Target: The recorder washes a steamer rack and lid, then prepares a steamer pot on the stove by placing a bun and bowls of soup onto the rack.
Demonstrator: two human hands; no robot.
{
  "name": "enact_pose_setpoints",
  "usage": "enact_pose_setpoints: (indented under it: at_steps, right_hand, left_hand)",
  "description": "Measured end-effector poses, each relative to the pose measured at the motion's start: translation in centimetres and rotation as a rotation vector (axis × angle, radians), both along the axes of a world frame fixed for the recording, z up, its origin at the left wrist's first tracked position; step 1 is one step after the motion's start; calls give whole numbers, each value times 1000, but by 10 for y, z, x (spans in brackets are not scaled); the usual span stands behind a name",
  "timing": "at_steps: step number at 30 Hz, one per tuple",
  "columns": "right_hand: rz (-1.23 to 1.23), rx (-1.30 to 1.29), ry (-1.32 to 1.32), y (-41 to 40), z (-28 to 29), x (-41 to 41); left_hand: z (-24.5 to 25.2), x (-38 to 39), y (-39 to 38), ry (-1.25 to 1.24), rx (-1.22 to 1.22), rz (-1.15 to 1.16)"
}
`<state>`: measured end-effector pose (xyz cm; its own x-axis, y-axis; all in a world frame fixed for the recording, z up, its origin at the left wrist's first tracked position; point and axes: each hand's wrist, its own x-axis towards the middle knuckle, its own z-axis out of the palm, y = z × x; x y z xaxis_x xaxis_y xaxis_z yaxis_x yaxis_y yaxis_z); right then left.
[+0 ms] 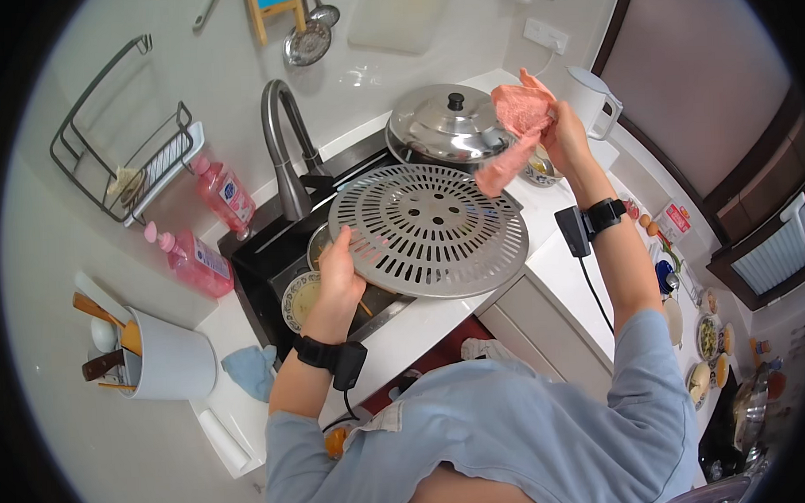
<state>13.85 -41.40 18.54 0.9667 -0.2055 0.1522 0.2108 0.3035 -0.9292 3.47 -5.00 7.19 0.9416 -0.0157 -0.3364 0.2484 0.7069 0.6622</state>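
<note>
A round slotted metal steamer rack (435, 234) is tilted over the black sink (256, 256), and my left hand (340, 270) grips its left edge. Above the rack's right rim, my right hand (566, 136) holds a bunched pink cloth (524, 111), whose lower end hangs down slightly blurred. A patterned bowl (301, 300) lies in the sink, partly hidden by my left hand and the rack. Behind the rack stands a large pan with a domed steel lid (448, 123). The dark gooseneck faucet (282, 149) rises at the sink's back edge.
Two pink soap bottles (224, 194) stand left of the sink, near a white utensil bucket (173, 356) and a blue cloth (250, 371). A white kettle (587, 99) and a small bowl (540, 167) are at the right back. Several food dishes (709, 337) line the right counter.
</note>
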Motion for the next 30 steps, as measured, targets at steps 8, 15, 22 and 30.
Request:
enact_pose_setpoints:
  at_steps: [8, 15, 22, 30]
  right_hand:
    - [151, 302, 0, -29, -20, -9]
    - [-79, -219, -386, 14, -46, -9]
    - [252, -543, -782, 116, -13, -49]
    - [244, -934, -1121, 148, -27, -17]
  left_hand:
    - [54, 26, -33, -220, 308, 103]
    - [83, 36, -61, -396, 609, 247]
    - [83, 33, -71, -414, 923, 390]
    - [91, 11, -84, -367, 892, 421]
